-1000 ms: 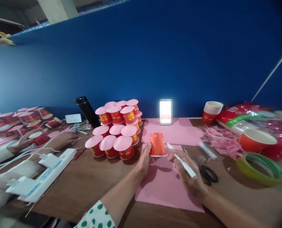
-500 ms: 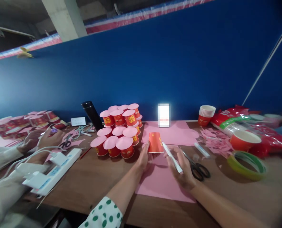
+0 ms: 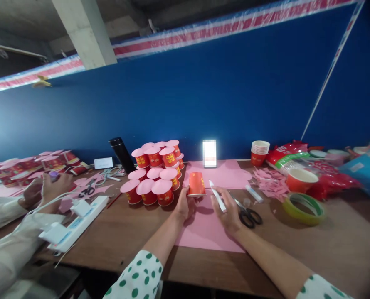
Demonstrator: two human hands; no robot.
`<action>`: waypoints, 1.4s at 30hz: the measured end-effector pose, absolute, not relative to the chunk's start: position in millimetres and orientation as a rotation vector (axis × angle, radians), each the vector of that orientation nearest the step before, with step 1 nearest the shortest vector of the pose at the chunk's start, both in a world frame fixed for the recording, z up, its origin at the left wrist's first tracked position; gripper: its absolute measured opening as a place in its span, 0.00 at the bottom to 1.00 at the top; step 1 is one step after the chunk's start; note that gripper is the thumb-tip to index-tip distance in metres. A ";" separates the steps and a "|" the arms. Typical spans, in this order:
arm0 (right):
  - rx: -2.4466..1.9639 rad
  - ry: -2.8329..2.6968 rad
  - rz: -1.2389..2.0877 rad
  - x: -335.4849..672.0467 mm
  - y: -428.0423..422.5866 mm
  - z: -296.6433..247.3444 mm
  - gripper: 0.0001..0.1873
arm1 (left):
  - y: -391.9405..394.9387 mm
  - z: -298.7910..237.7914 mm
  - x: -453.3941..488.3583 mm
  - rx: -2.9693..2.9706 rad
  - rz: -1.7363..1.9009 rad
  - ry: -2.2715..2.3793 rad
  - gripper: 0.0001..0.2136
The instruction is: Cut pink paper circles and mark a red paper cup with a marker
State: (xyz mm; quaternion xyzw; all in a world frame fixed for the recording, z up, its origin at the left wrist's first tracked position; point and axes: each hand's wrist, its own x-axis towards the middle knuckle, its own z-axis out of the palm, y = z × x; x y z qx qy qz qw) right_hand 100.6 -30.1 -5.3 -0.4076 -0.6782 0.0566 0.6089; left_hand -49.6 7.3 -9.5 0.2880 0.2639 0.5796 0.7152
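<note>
My left hand is closed round the lower side of a red paper cup with yellow print, held upside down with its rim low. In my right hand is a slim white pen, its narrow tip pointing up and left, a short gap from the cup. Both hands are over pink paper sheets. Black-handled scissors lie just right of my right hand. To the left of my left hand stand upturned red cups topped with pink paper discs, stacked in layers.
A power strip with white plugs lies left, beside another person's hands. A black flask and a bright phone-like screen are at the back. Right are nested cups, pink scraps, a tape roll and red bags.
The view has turned slightly to the right. My hands still hold the cup and the white pen; the pen's tip is now farther from the cup.
</note>
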 end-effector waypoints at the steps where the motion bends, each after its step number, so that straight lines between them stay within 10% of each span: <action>1: -0.916 -1.572 0.139 100.9 -30.8 -4.4 0.10 | 7.2 -9.0 -49.8 0.639 1.279 0.587 0.16; 21: -0.952 -1.082 0.967 107.7 -29.0 5.1 0.14 | 5.1 -2.1 -48.6 0.520 1.290 0.677 0.14; 42: -0.868 -1.058 1.023 110.2 -24.2 7.9 0.12 | 13.3 -19.2 -53.8 0.589 1.311 0.622 0.11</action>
